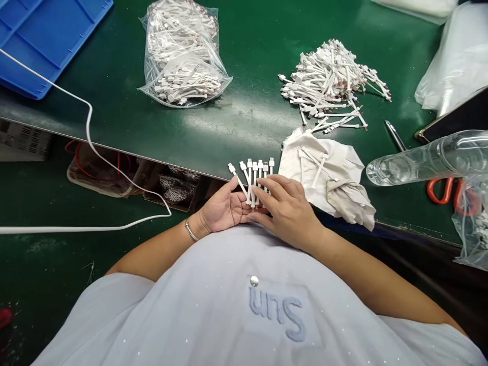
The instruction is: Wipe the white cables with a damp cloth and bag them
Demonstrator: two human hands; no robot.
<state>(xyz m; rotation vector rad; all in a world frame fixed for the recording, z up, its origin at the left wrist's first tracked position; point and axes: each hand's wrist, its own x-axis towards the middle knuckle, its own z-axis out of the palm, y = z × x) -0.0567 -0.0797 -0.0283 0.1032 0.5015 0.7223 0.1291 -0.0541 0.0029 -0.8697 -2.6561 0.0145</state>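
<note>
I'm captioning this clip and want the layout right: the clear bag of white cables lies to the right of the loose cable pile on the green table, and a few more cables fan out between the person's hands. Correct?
Not quite: the head view shows the clear bag to the left of the loose cable pile, not the right.

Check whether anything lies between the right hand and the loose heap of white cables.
Yes: a white cloth lies between the right hand and the heap, with a few cables on it. It looks low enough to reach over.
</note>
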